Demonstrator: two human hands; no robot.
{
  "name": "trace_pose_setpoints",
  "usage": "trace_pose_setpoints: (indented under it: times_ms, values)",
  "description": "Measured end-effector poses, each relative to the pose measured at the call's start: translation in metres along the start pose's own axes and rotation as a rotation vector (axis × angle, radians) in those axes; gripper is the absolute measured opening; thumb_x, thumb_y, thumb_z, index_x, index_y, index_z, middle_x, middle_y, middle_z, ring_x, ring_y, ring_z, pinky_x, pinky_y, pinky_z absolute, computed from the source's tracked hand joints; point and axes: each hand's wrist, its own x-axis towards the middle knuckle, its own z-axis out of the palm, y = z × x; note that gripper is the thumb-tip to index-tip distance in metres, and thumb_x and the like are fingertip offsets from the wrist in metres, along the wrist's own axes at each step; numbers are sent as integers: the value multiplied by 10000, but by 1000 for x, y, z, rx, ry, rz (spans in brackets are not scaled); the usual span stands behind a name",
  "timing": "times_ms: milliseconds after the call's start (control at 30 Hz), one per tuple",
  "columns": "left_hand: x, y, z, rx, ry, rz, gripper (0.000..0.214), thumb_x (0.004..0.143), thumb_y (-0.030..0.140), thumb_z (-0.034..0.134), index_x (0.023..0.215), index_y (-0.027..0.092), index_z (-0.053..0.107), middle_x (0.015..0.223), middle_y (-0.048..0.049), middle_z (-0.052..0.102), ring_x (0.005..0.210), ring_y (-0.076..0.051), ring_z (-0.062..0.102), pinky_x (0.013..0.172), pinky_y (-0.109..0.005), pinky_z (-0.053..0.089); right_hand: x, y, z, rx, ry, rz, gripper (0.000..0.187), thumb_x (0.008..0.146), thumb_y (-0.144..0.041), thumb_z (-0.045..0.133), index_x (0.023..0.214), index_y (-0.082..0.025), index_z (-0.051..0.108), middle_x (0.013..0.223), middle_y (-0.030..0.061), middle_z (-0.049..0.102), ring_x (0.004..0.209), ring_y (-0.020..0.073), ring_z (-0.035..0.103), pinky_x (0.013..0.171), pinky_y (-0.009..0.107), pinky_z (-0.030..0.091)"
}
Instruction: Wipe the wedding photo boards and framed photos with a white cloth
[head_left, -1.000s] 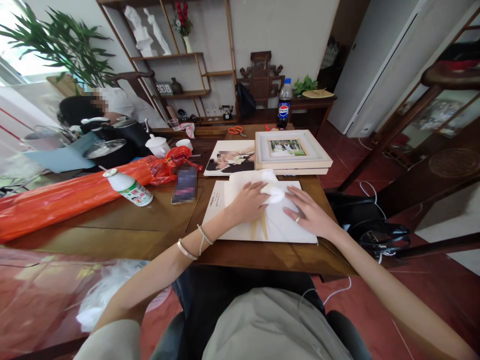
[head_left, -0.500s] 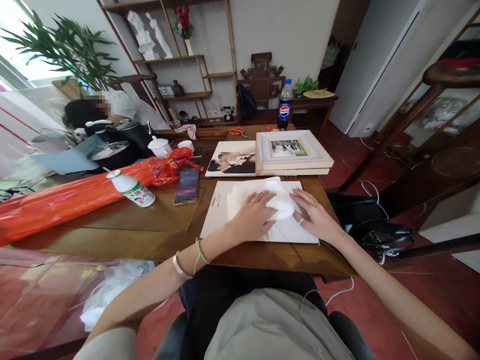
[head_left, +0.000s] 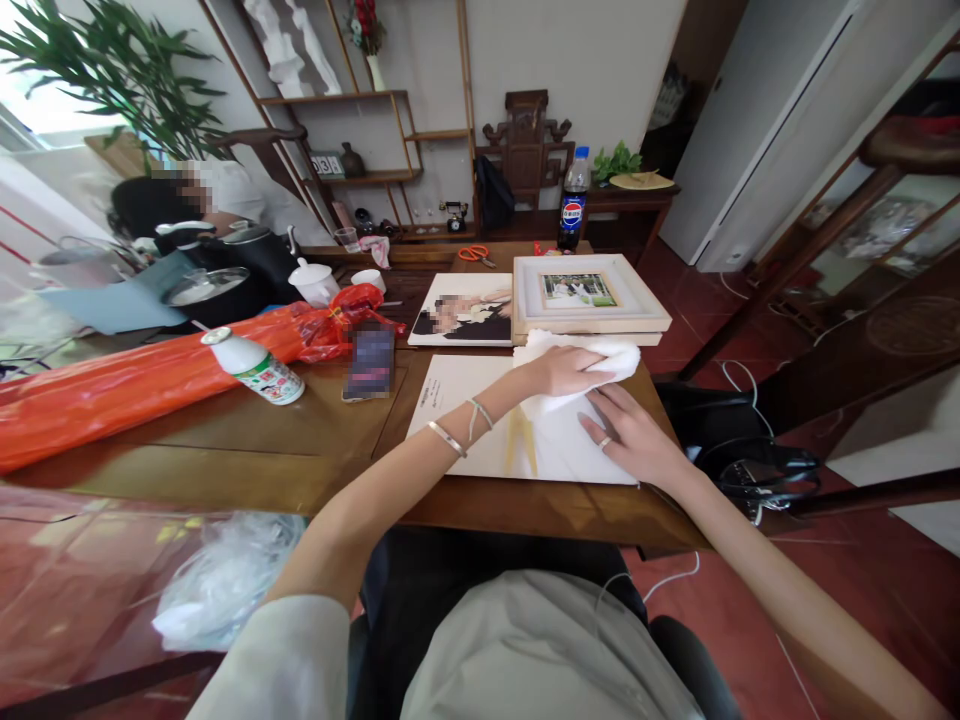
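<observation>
One big brown wooden surface (head_left: 300, 440) fills the middle of a room with a red floor (head_left: 750, 600). Behind it stand a tall shelf (head_left: 390, 135), a dark carved chair (head_left: 525, 150) and a green plant (head_left: 112, 70). Another person (head_left: 172, 195) sits at the far left end.

On the surface lie a white board (head_left: 465, 400), a photo (head_left: 461, 310), a stack of picture frames (head_left: 592, 318), a phone (head_left: 370, 360) and orange scissors (head_left: 472, 253). The left hand (head_left: 559, 370) has its grip closed around a white cloth (head_left: 611, 358). It presses the cloth at the far edge of the board, right next to the frames. The right hand (head_left: 634, 440) lies flat and open on the board, near the cloth, and holds nothing.

A long orange bag (head_left: 150, 375) is tied at one end, and what is in it cannot be seen. A white bottle (head_left: 255, 368) lies on its side just in front of the bag. A cola bottle (head_left: 574, 200) behind the frames has dark drink in it. Black pots (head_left: 225, 280) with lids on, a white teapot (head_left: 313, 283) and a cup (head_left: 367, 280) stand near the other person. A vase (head_left: 375, 72) on the shelf holds red flowers.
</observation>
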Motion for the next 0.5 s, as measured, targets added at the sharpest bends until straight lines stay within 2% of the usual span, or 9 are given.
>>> trace_pose_setpoints:
  times_ms: [133,300,400,500]
  values:
    - [-3,5,1,218,1,-2,411,1004,393,300,1140,147,600,1137,-93,660,1037,-234,610,875,-316,449,1,0,-1,3,-6,-9,409,925,-385,416,1294,-231,501,1285,125,520,1245,319,467,1073,518,393]
    - [-41,14,8,510,51,-104,321,962,252,378,1119,126,628,1087,-142,657,987,-273,623,806,-383,480,0,5,2,32,21,-28,414,935,-367,402,1309,-223,503,1369,117,486,1320,311,402,1115,523,346]
    - [-69,37,23,609,51,-135,290,918,179,416,1048,118,668,1206,-198,600,1117,-329,560,845,-445,464,-1,10,6,88,53,-23,443,956,-338,316,1356,-229,473,1438,106,442,1374,305,344,1124,554,323]
    - [-101,71,45,661,36,-81,274,903,196,451,987,119,700,1324,-221,529,1209,-372,497,894,-474,430,-2,12,9,103,67,10,463,960,-333,297,1384,-226,450,1453,105,436,1383,295,338,1133,550,315]
